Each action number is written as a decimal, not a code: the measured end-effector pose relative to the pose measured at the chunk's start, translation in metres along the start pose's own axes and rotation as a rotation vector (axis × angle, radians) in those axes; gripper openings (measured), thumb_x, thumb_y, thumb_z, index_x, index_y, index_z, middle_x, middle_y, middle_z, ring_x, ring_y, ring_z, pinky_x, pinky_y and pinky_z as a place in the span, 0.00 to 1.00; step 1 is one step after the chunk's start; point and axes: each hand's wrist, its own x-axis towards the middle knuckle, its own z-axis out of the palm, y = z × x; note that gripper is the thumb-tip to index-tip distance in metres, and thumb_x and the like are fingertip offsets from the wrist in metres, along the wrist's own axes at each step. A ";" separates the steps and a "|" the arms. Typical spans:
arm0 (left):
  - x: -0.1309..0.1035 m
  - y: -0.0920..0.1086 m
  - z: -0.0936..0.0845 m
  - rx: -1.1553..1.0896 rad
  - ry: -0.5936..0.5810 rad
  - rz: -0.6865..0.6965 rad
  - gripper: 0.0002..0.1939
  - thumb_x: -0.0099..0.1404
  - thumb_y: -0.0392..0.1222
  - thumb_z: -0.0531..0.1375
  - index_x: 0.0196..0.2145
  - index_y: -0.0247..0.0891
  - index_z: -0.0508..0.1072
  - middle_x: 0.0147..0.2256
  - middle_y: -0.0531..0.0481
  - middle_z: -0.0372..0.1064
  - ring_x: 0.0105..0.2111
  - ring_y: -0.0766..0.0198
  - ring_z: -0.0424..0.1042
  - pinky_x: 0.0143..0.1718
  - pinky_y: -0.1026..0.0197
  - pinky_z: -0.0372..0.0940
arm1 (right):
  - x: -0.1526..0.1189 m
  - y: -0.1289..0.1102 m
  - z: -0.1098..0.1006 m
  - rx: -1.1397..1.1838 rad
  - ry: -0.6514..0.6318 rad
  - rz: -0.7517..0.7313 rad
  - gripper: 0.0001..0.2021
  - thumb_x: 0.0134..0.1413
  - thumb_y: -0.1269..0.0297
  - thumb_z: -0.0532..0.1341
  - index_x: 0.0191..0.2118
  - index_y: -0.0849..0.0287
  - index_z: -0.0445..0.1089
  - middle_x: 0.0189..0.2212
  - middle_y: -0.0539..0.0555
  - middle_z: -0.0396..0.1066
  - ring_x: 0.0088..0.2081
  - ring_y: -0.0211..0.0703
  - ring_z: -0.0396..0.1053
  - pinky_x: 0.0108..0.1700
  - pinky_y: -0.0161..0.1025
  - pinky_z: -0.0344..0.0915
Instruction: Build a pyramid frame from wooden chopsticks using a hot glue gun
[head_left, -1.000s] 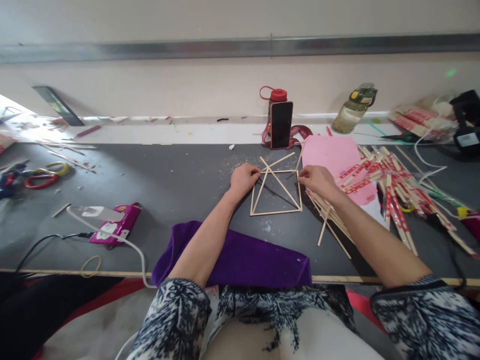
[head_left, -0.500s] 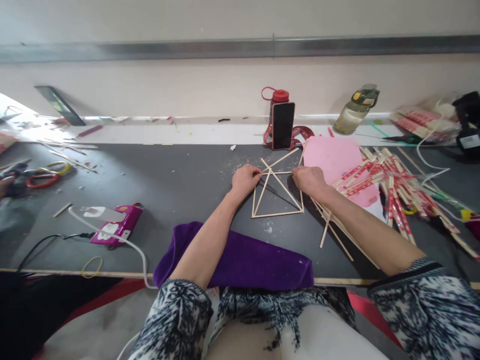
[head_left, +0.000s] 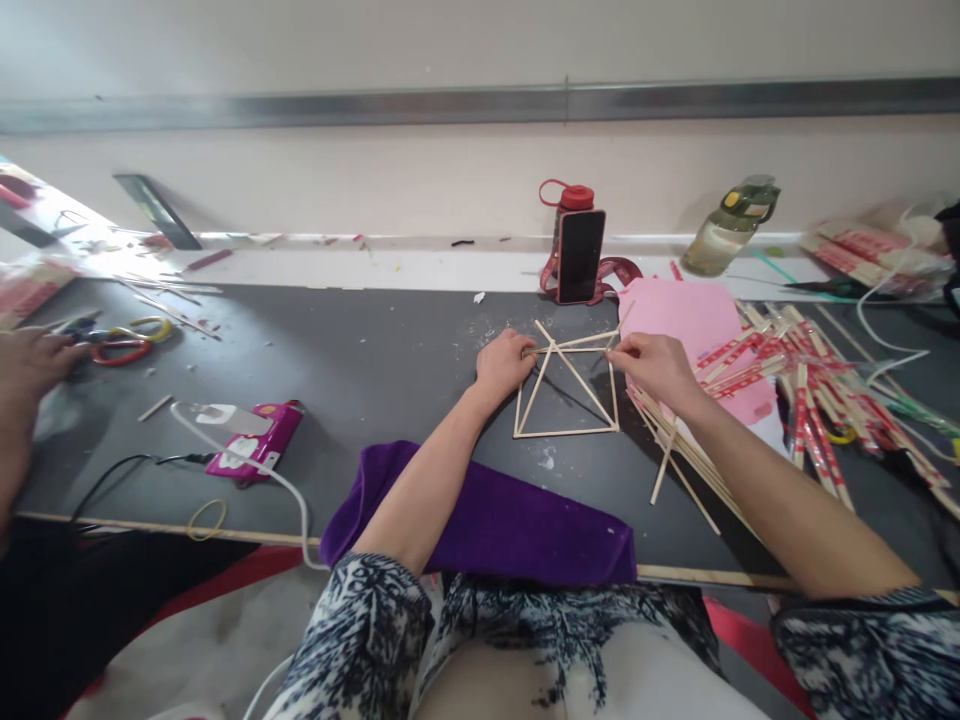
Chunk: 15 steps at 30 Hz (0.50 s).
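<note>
A frame of thin wooden sticks point(head_left: 566, 433) stands on the dark grey table, with a square outline and sticks crossing near its top. My left hand point(head_left: 504, 368) pinches the frame's upper left corner. At the upper right corner, my right hand point(head_left: 654, 362) is closed with thumb and finger together at the stick ends; the exact contact is too small to tell. Several loose sticks point(head_left: 694, 470) lie under my right forearm. Beside my right hand is a pink sheet point(head_left: 675, 305).
A purple cloth point(head_left: 487, 520) lies at the front edge. Behind the frame stand a phone point(head_left: 581, 257) and a red-capped bottle point(head_left: 577, 196); a clear bottle point(head_left: 724, 235) leans right. Wrapped chopsticks point(head_left: 806, 400) lie right. Left are scissors point(head_left: 120, 350), a magenta pack point(head_left: 259, 440) and another person's hand point(head_left: 34, 365).
My right hand has shifted slightly away from the frame's upper right corner, its fingertips now more visible. The view has turned a little left, and another person's hand shows more at the left.
</note>
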 end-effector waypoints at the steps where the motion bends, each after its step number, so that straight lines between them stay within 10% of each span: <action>1: 0.000 0.001 0.000 -0.004 0.017 0.010 0.15 0.62 0.48 0.56 0.45 0.46 0.75 0.45 0.50 0.69 0.40 0.62 0.70 0.38 0.63 0.62 | -0.005 -0.006 0.000 0.017 -0.053 -0.037 0.13 0.49 0.54 0.58 0.29 0.57 0.74 0.24 0.50 0.73 0.27 0.40 0.68 0.31 0.36 0.58; 15: 0.014 0.001 -0.008 -0.453 0.037 0.252 0.10 0.61 0.40 0.58 0.37 0.38 0.78 0.36 0.49 0.74 0.36 0.67 0.71 0.39 0.65 0.63 | -0.023 -0.039 0.015 0.160 -0.188 -0.257 0.07 0.50 0.62 0.58 0.30 0.57 0.73 0.26 0.48 0.73 0.27 0.37 0.66 0.30 0.33 0.56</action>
